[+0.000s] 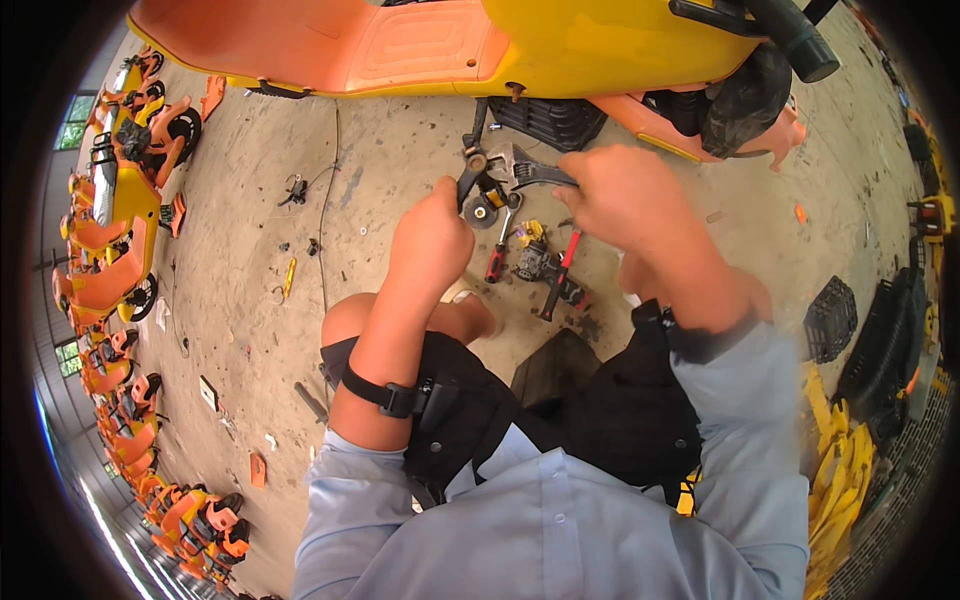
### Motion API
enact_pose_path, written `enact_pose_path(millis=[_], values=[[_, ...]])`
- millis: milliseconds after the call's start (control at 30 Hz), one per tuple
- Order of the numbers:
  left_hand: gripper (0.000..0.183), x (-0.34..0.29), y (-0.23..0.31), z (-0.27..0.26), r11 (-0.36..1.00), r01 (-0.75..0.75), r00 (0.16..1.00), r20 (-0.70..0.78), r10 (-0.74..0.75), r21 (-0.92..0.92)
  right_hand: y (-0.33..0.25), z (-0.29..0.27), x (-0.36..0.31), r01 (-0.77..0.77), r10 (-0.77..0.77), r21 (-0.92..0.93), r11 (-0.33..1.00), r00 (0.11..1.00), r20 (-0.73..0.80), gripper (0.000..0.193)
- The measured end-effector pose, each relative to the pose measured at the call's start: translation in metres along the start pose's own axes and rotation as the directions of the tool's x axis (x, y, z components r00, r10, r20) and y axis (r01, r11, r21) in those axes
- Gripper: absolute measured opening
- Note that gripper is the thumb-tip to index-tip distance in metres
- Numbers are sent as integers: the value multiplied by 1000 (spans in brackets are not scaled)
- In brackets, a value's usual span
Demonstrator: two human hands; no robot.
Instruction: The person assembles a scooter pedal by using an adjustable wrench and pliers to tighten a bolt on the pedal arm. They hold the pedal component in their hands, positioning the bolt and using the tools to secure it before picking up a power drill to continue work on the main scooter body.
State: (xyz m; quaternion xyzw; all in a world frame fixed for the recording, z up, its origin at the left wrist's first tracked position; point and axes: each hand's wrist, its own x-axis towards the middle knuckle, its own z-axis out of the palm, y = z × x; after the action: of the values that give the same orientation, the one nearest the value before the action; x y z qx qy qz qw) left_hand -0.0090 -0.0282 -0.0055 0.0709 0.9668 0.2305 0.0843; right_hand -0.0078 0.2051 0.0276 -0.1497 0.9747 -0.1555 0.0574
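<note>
My right hand (615,195) is closed round the handle of an adjustable wrench (530,172), its jaws pointing left. My left hand (435,230) grips a dark bar-like tool (468,182), which reaches up to a round metal end (478,162) beside the wrench's jaws. Whether the jaws touch that end, I cannot tell. Both hands are just below the side of a yellow and orange scooter (600,50). On the floor under them lie a round grey wheel-like part (481,212), a red-handled ratchet (497,258), a power tool (540,264) and a long red-and-black tool (563,272).
A black slatted plastic part (550,122) lies beneath the scooter. Left, a thin cable (323,230) and a yellow-handled tool (290,277) are on the floor. Rows of scooters (130,220) line the far left. Black crates (830,320) and yellow panels (838,450) are at right.
</note>
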Motion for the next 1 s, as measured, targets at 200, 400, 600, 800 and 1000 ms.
enact_pose_path(millis=[200,400,600,800,1000], values=[[13,18,-31,1,978,82,997,27,-78,-192,1,-5,1,-46,48,117,992,999,-14,23],[16,19,-10,-9,684,341,937,291,-193,-645,-8,-6,7,-121,142,136,983,978,-155,23],[17,22,-17,0,725,234,971,192,-142,-647,-18,-6,6,-153,156,113,982,988,-13,24],[16,22,-7,2,737,215,977,150,-154,-641,-35,14,4,-159,175,127,979,977,-122,22],[14,20,1,6,681,272,962,162,-222,-680,-47,32,0,-149,140,-23,989,965,-221,15]])
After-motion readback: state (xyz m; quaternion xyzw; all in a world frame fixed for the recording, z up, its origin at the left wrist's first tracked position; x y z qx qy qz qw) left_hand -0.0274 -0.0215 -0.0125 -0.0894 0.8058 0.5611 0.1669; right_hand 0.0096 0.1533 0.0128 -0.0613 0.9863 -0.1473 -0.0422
